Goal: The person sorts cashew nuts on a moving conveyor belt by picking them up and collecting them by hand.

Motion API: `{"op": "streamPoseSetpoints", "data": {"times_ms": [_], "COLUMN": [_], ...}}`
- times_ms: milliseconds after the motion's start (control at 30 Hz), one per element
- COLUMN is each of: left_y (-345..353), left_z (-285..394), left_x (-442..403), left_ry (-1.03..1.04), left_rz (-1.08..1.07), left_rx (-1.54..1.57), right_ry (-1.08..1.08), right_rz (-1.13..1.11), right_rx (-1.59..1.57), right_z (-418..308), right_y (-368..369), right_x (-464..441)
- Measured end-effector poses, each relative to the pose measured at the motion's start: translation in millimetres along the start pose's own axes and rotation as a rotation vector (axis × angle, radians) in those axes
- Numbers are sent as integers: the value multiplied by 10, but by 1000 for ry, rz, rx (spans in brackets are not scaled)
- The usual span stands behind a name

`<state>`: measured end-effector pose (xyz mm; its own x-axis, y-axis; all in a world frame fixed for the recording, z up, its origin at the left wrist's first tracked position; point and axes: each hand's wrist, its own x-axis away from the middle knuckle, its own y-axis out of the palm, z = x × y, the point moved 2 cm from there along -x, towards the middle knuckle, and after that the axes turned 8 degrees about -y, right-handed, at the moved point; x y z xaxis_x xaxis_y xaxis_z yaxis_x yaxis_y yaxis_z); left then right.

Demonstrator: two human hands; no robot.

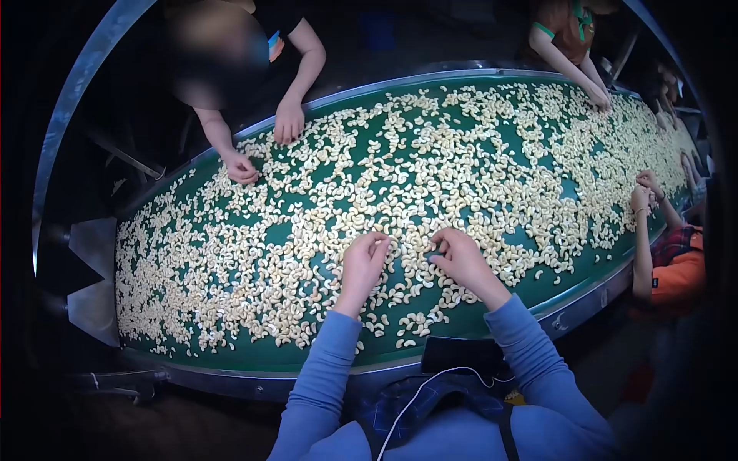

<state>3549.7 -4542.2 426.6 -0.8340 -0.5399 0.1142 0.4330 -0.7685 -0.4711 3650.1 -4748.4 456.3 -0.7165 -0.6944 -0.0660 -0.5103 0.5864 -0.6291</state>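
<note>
Pale cashew nuts (311, 244) lie scattered, mostly in a loose single layer, over a green conveyor belt (278, 233). Just above the near half of the belt, my left hand (364, 267) has its fingers and thumb drawn together among the cashews. What sits in that pinch, if anything, is too small to make out. To its right, my right hand (463, 260) is over the nuts with its fingers curved and a gap between thumb and forefinger. No nut shows clearly in it. The two hands are apart, their fingertips pointing toward each other.
A dark phone-like slab (460, 355) with a white cable (415, 398) is at the near metal rim (231, 384). Across the belt, one co-worker's hands (289, 121) and another's hand (598, 95) reach in. More hands (644, 196) are at right. Metal plates (94, 311) stand at the left end.
</note>
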Motion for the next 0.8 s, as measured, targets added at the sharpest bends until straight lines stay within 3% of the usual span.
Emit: {"op": "streamPoseSetpoints", "data": {"times_ms": [33,100,167,233,267,300,400,433,467,533,700,800], "left_y": [107,236,259,141,105,160,104,120,91,28,-192,-146], "left_z": [81,92,66,163,187,67,27,54,35,-1,15,-1], "left_x": [-80,-186,-248,-164,-117,-82,216,299,347,412,54,-71], "left_ry": [221,92,40,-58,-108,-97,-404,-472,-460,-440,-159,162], "left_rz": [125,80,47,-70,-122,-118,-270,-249,-232,-202,392,539], "left_rx": [-32,-217,-329,-191,-123,176,1063,1118,984,714,-36,-473], "right_ry": [39,27,131,213,148,81,-149,-214,-283,-194,-116,-51], "right_rz": [-12,48,-67,-167,-95,-26,198,207,219,137,41,-91], "right_rx": [-37,-47,-58,-125,-109,-93,70,177,286,312,363,240], "right_z": [-57,134,276,348,342,316,302,401,389,411,483,496], "right_y": [-141,-276,-467,-548,-569,-556,-403,-308,-274,-300,-472,-645], "right_x": [75,222,279,245,145,17,-372,-461,-541,-581,-444,-283]}}
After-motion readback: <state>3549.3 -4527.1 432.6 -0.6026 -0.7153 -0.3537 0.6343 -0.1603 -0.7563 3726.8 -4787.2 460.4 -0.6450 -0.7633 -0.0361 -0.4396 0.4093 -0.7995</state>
